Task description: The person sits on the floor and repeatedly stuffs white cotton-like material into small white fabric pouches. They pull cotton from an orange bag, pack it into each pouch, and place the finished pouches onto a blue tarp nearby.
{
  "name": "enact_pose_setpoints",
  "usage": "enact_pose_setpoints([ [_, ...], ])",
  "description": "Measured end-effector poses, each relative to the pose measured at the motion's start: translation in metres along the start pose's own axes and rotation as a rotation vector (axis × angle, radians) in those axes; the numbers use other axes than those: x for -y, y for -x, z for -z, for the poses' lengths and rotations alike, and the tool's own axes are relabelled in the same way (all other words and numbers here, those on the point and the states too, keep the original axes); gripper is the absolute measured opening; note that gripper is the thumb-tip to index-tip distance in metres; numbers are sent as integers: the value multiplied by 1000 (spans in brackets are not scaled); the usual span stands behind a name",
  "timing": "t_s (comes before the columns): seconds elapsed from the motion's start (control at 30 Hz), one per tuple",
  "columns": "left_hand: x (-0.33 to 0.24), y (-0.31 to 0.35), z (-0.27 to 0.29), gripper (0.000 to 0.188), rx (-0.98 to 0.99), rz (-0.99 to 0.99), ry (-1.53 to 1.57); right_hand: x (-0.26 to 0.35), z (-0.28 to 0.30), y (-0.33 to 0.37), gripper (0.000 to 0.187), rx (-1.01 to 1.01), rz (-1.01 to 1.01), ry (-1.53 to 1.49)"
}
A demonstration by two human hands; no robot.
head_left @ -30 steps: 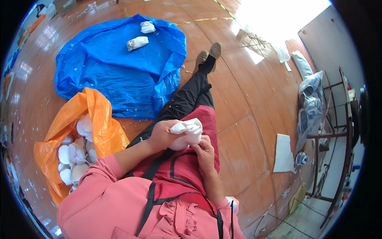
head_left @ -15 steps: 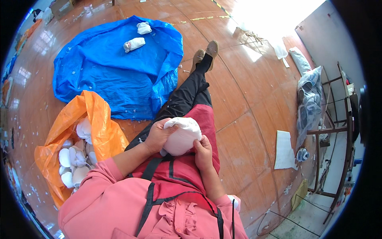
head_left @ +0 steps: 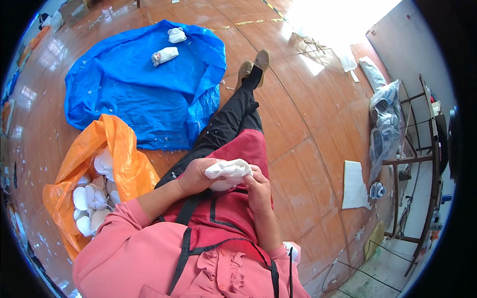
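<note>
Above my lap, both hands grip a soft white stuffed fabric piece [head_left: 226, 185], its open-looking cloth edge turned upward between them. My left hand [head_left: 196, 174] wraps round its left side. At the right end of that edge, my right hand [head_left: 258, 186] pinches the cloth between thumb and fingers. What the piece is exactly cannot be made out. To my left, an orange plastic sack [head_left: 119, 134] gapes, with several white stuffed pieces [head_left: 92, 196] inside. Two small white stuffed toys [head_left: 165, 55] lie on a blue plastic sheet [head_left: 134, 104] ahead.
My crossed legs in black trousers [head_left: 233, 111] stretch over the reddish tiled floor [head_left: 303, 174], under a red apron [head_left: 241, 154]. At right are a white foam sheet [head_left: 354, 186], a clear plastic bag [head_left: 383, 119] with dark contents, and a metal rack [head_left: 432, 164].
The white piece has tipped and now shows its edge rather than its broad rounded side. My left hand has turned over it, and my right hand has shifted slightly right.
</note>
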State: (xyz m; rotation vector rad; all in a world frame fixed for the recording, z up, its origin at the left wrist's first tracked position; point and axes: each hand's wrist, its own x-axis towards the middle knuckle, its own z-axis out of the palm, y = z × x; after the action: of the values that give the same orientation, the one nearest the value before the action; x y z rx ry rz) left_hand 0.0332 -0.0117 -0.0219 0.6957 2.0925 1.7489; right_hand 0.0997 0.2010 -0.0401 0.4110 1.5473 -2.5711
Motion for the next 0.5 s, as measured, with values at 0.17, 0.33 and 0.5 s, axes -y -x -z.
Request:
enact_pose_setpoints([
  [0.17, 3, -20, 13, 25, -96, -417, -241, 0, -6, 1, 18, 26, 114, -115],
  [0.33, 10, -24, 21, 23, -52, -382, -240, -15, 21, 6, 23, 218, -151, -335],
  [0.5, 23, -22, 20, 25, -11, -436, -407, -8, 1, 5, 41, 336, -251, -546],
])
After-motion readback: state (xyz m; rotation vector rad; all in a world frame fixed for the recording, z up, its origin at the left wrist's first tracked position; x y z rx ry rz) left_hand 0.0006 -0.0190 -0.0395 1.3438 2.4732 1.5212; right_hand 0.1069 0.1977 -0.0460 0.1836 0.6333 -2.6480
